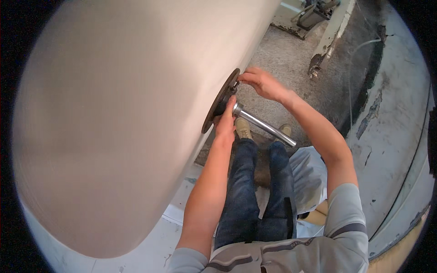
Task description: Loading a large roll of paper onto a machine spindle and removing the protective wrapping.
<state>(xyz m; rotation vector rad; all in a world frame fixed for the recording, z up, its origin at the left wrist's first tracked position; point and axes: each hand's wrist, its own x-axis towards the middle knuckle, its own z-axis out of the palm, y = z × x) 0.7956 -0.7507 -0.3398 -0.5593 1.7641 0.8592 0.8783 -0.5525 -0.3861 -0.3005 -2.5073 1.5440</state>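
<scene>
A dark round flange stands on edge against the side of a large smooth beige rounded body. Out of its hub a shiny metal shaft sticks toward the lower right. My left hand is closed around the hub near the base of the shaft, thumb on top, fingers partly hidden below. At the upper rim my right hand has its fingertips pressed together beside a small bolt-like part. Whatever they pinch is too small to make out.
My shoes stand on a worn concrete floor beneath the shaft. To the right runs a chipped pale surface with a dark edge. A metal frame stands at the upper right, and a pale plastic bag sits beside my leg.
</scene>
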